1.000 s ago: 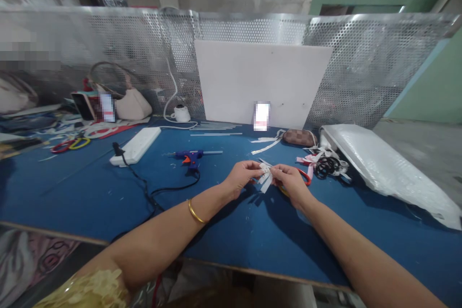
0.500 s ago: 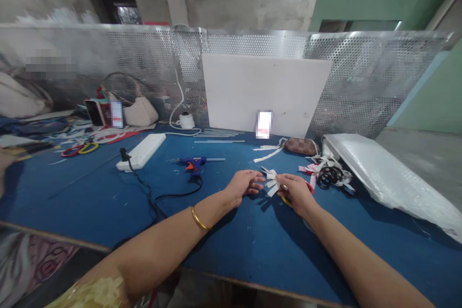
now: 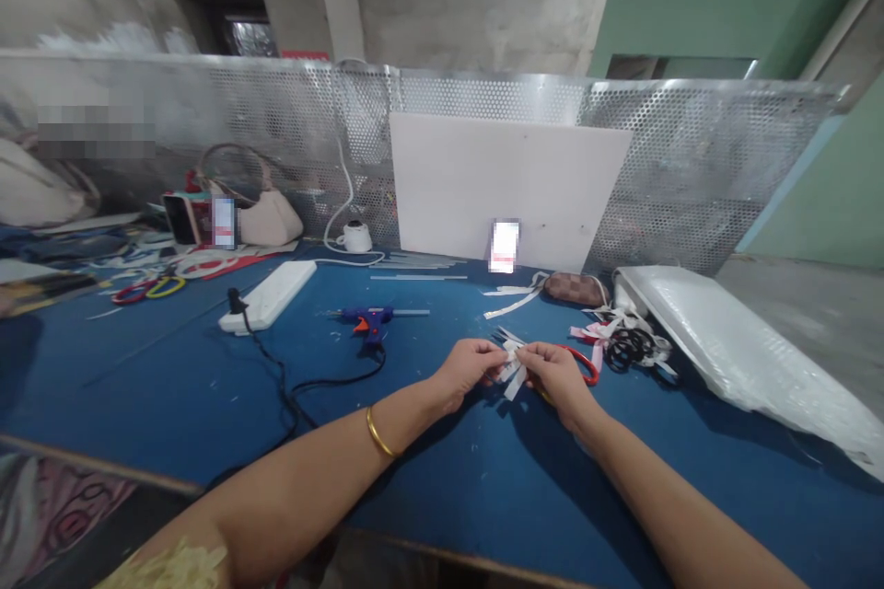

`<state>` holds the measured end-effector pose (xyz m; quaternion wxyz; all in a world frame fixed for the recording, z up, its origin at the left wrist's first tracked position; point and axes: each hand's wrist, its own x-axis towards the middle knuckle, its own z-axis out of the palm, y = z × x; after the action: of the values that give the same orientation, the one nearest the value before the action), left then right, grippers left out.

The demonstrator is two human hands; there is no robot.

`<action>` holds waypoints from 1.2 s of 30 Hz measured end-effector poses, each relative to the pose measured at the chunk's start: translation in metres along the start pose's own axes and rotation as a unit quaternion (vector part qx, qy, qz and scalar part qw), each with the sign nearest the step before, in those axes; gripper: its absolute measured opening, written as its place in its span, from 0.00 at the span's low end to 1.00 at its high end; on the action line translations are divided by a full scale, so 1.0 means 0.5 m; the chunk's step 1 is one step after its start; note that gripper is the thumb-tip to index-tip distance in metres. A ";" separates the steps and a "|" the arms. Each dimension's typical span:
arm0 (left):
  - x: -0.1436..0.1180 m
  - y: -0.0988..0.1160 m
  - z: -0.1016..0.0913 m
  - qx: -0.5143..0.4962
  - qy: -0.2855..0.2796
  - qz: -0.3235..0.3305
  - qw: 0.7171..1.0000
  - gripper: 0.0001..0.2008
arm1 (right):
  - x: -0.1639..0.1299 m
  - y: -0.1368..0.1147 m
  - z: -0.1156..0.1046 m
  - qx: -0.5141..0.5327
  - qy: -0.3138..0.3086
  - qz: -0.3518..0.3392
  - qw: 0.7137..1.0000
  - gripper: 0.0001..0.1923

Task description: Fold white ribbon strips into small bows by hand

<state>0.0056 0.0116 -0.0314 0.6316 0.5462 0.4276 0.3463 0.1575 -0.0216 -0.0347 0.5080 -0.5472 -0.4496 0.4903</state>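
A white ribbon bow (image 3: 513,375) is pinched between my two hands, its tails hanging down above the blue table. My left hand (image 3: 471,370) grips its left side with closed fingers. On the other side my right hand (image 3: 558,375) holds it between thumb and fingers. Scissors (image 3: 587,366) with red and yellow handles lie behind and under my right hand, blades pointing left; part of them is hidden. Loose white ribbon strips (image 3: 512,302) rest just beyond my hands.
A blue glue gun (image 3: 373,322) with its cord lies left of my hands, near a white power strip (image 3: 280,290). To the right are a checked pouch (image 3: 573,289), black and pink bands (image 3: 632,340) and a white plastic package (image 3: 732,340). A lit phone (image 3: 505,246) leans against the white board (image 3: 511,175).
My left hand has moved right and closed on the bow; before, its fingers were spread beside it. The right hand still holds the bow. The camera view has tilted slightly.
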 end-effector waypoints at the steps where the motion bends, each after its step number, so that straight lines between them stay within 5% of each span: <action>1: 0.001 -0.001 0.000 0.000 -0.001 -0.001 1.000 0.13 | 0.001 0.001 0.000 -0.003 0.000 0.000 1.000 0.15; 36: 0.002 -0.008 0.001 -0.006 -0.029 0.022 0.999 0.18 | 0.006 0.007 -0.004 -0.069 -0.034 -0.023 0.997 0.12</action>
<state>0.0065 0.0117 -0.0357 0.6388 0.5617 0.3951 0.3468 0.1599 -0.0193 -0.0382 0.4643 -0.5538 -0.5118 0.4646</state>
